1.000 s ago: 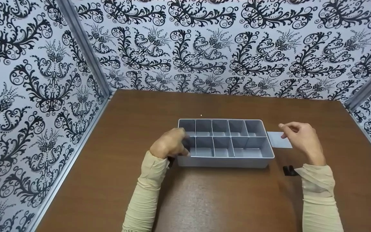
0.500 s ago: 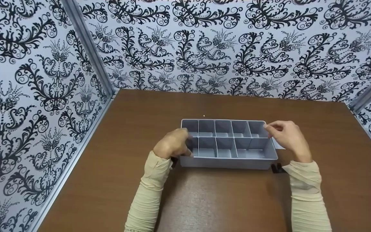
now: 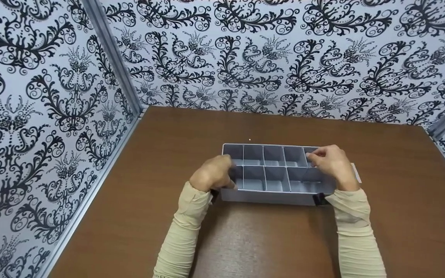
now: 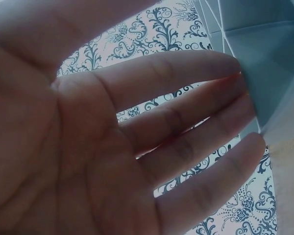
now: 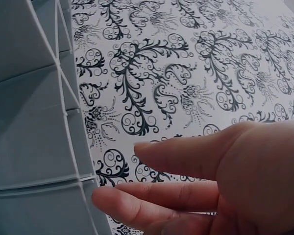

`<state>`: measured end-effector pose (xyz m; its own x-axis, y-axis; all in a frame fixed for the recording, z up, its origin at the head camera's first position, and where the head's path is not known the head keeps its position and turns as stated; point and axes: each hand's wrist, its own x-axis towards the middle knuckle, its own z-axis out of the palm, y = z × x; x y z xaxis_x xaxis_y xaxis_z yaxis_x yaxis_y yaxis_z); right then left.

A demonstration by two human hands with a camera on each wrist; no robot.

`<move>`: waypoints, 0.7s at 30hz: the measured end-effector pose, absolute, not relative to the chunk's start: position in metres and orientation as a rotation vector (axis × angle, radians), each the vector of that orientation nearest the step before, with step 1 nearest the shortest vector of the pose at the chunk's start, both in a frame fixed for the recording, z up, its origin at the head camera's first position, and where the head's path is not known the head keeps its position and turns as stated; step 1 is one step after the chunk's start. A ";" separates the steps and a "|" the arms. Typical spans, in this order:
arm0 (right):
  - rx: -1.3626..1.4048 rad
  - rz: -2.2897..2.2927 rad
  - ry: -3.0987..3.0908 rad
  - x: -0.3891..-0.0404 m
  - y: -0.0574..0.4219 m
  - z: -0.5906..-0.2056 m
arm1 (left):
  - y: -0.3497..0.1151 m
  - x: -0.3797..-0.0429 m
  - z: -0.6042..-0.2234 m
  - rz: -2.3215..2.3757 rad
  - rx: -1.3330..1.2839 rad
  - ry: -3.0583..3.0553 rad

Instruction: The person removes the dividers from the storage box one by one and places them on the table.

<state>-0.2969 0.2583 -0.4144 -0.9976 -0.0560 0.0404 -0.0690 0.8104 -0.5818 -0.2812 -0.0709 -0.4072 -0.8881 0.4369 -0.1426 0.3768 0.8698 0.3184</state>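
Observation:
A grey divided tray [image 3: 269, 198] stands on the table, its compartments in two rows; those in sight hold nothing. At its left end is my left hand [image 3: 211, 173]. In the left wrist view, the fingers [image 4: 171, 78] are extended and spread, with their tips against a tray wall. My right hand [image 3: 332, 164] is above the tray's right end, thumb and index finger near the back-right compartment. The right wrist view shows the thumb [image 5: 181, 154] and fingers apart, with nothing between them; whether they touch the tray cannot be told.
A pale flat piece [image 3: 356, 173] lies by the tray's right end, mostly behind the right hand. Patterned walls [image 3: 261, 69] close the back and left of the brown table [image 3: 269, 235]. A tiny white speck [image 3: 250, 139] lies behind the tray.
My right hand has moved left, from over the pale flat piece to above the tray's right end. The left hand stays at the left end. The head view has shifted slightly.

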 end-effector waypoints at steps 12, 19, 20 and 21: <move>0.065 0.808 -3.115 -0.309 0.252 -0.413 | -0.071 -0.283 -0.408 0.440 0.650 2.825; -0.028 0.704 -3.238 -0.317 0.246 -0.415 | -0.072 -0.283 -0.409 0.450 0.678 2.817; -0.039 0.695 -3.243 -0.318 0.246 -0.416 | -0.072 -0.284 -0.410 0.453 0.674 2.816; -0.047 0.694 -3.246 -0.317 0.246 -0.417 | -0.072 -0.283 -0.410 0.449 0.668 2.816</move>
<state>-0.3174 0.2456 -0.4175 -0.9838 -0.0093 -0.1790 0.0647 0.9130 -0.4029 -0.2835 -0.0719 -0.4105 -0.8744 0.4663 -0.1339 0.4015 0.8505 0.3400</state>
